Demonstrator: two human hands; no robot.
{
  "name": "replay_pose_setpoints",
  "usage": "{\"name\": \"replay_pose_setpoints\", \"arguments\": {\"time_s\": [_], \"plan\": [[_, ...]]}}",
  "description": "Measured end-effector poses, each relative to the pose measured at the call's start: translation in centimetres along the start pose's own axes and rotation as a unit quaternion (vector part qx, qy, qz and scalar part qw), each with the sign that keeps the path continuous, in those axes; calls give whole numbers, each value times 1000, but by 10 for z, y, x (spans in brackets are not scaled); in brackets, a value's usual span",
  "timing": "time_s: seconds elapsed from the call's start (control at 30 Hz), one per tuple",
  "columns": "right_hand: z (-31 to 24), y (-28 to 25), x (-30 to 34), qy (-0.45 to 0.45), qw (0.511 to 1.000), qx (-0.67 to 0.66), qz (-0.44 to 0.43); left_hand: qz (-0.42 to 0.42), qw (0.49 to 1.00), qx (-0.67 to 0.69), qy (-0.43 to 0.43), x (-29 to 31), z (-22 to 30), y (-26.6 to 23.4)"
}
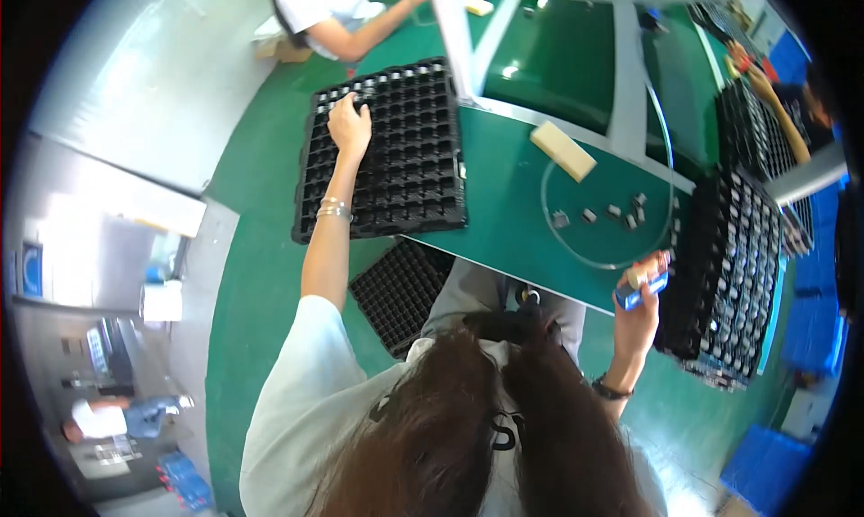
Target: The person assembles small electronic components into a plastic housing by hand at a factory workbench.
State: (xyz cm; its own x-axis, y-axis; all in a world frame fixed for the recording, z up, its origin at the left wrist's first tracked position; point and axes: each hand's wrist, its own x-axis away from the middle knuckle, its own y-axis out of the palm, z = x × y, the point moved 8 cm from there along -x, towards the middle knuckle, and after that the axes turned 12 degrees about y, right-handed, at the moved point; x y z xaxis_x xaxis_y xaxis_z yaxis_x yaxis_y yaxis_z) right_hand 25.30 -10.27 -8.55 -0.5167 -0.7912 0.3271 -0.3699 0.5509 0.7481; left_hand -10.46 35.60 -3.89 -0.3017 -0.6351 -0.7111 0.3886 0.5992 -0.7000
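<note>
My left hand [349, 128] reaches over a black plastic tray [409, 143] with rows of square pockets. Its fingers bend down at the far-left pockets, where small metallic parts [335, 95] fill the outer rows; whatever lies between the fingertips is hidden. Off the table's right end, my right hand [637, 301] is closed around a small blue handheld tool [646, 288], its exact kind unclear. Beside that hand, a thin clear tube [589, 263] loops over the green table [513, 202]. Several small metal parts [614, 210] lie loose inside the loop.
A cream-coloured block [563, 151] rests near the table's frame. Stacked black trays with metallic parts [724, 274] stand at right. Another black tray [400, 296] sits low beside my legs. One person [333, 17] works across at far left, another [774, 94] at far right.
</note>
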Motion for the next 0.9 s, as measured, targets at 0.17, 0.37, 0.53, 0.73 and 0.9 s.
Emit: {"name": "replay_pose_setpoints", "arguments": {"time_s": [0.17,0.37,0.53,0.73,0.9], "plan": [[4,30,-4,-22,997,5,-71,-69,995,54,38,-34,0,38],[-44,192,51,-118,911,40,-394,-218,975,19,-32,-42,-32,84],[-81,268,109,-180,740,-75,-644,-236,967,-5,-90,-58,-39,106],[-71,289,107,-107,749,-58,-651,-277,953,3,-125,-56,-73,129],[-73,289,106,-107,759,-55,-640,-245,966,48,-65,-54,-82,144]]}}
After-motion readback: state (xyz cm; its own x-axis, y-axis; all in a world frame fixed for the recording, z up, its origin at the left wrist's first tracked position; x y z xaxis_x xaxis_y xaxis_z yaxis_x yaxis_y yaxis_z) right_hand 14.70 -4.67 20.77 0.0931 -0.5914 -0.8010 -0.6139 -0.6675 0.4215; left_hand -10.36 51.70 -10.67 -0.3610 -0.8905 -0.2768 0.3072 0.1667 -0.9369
